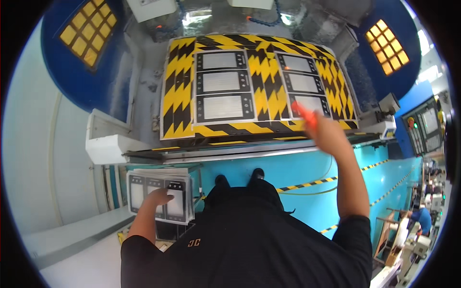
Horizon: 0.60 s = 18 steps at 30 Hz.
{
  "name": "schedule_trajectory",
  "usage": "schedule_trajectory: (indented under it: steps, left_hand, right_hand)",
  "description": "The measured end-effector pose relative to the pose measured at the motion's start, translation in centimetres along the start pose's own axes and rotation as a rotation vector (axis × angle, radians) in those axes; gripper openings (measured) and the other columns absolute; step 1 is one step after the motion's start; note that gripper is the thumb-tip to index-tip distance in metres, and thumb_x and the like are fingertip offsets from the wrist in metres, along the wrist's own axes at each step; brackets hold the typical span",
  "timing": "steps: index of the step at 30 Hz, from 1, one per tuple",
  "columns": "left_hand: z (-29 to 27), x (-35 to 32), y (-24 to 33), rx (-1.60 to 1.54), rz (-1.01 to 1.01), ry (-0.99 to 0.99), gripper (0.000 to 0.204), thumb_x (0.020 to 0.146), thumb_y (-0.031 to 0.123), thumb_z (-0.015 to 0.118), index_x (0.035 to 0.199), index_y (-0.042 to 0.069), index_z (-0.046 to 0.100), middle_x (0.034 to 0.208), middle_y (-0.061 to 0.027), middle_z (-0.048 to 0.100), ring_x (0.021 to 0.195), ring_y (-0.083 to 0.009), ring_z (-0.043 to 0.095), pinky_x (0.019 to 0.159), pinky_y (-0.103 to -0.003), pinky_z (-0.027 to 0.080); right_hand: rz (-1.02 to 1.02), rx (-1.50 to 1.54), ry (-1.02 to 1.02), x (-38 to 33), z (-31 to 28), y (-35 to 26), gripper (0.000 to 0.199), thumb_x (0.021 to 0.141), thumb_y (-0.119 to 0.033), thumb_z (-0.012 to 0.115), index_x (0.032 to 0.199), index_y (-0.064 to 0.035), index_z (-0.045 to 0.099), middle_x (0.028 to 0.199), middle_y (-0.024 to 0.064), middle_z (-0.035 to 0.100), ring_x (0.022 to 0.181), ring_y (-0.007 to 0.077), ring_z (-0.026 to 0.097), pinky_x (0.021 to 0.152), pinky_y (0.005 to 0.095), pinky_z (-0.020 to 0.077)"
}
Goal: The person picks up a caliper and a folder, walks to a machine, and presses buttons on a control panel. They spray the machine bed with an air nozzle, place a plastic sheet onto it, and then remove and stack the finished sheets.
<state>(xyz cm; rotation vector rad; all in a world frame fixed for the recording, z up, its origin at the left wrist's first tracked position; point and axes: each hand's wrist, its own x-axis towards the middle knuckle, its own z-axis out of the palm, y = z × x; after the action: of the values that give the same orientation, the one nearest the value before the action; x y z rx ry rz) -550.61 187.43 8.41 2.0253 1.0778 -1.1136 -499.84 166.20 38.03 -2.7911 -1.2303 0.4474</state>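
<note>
My right hand (326,137) is closed round an orange-red air gun (307,115), blurred by motion, over the near part of the right-hand panel sheet (303,84). This sheet and the left-hand panel sheet (224,82) lie flat on a yellow-and-black striped bed (266,103). Each sheet carries three black-framed panels with pale windows. Down at the left, my left hand (159,197) rests on a stack of similar sheets (176,204), fingers stretched across the top one; some fingers are partly hidden.
A metal rail (230,154) runs along the bed's front edge. White machine housings with blue nozzle hoses (264,20) stand behind the bed. Blue doors with yellow windows (89,31) flank it. A control panel (425,125) is at the right. Farther off, a person in blue (422,221) sits.
</note>
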Motion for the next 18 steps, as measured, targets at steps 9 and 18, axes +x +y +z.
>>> schedule_trajectory:
  steps: [9, 18]
  left_hand:
    - [-5.9, -8.5, 14.0, -0.372, 0.316, 0.07, 0.07, 0.093, 0.054, 0.054, 0.144, 0.006, 0.045, 0.142, -0.0201, 0.051, 0.133, -0.0376, 0.046, 0.11, -0.041, 0.037]
    - [-14.6, -12.8, 23.1, -1.148, 0.7, 0.302, 0.046, 0.096, 0.029, 0.061, 0.132, 0.001, 0.057, 0.126, -0.0126, 0.065, 0.116, -0.021, 0.061, 0.1, -0.035, 0.046]
  right_hand:
    - [-0.542, -0.155, -0.297, 2.1, 0.8, -1.8, 0.038, 0.093, -0.036, 0.062, 0.11, -0.0022, 0.056, 0.083, 0.0219, 0.068, 0.08, 0.0435, 0.066, 0.073, 0.0501, 0.0517]
    - [-0.583, -0.258, -0.057, 0.8, 2.3, 8.8, 0.025, 0.091, -0.025, 0.061, 0.1, -0.0026, 0.057, 0.076, 0.0171, 0.069, 0.072, 0.035, 0.069, 0.064, 0.0464, 0.0537]
